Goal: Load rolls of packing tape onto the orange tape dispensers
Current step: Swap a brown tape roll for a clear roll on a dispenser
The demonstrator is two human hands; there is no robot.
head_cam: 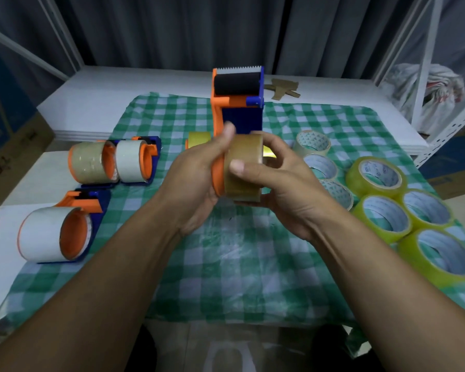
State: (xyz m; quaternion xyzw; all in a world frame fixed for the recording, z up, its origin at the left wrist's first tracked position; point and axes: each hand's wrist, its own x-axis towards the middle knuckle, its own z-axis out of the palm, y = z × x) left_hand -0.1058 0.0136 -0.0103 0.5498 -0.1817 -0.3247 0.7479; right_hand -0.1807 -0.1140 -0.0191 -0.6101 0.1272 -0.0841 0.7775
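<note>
The left hand [196, 173] grips the lower part of the orange-and-blue plastic tape dispenser [236, 108], thumb raised against its orange side plate. The part it clasps is buried in the palm and cannot be made out. The right hand [279, 183] holds the brown roll of packing tape [243, 167] — thumb laid across the outer winding, fingers curled round the far side and partly out of sight. The roll sits between the two hands, against the dispenser's orange flange; the hub is hidden behind it, so whether it is fully seated cannot be told. Above the hands rise the dispenser's black foam roller [236, 83] and toothed blade. Just beyond the left thumb a yellowish roll [199, 138] is mostly covered. Well to the left of the left hand lie three loaded dispensers [130, 161], each carrying a roll. To the right of the right hand lie clear rolls [313, 142] — the nearer ones partly hidden by the hand — and yellow-green rolls [384, 218], all on a green-and-white checked cloth [226, 264].
</note>
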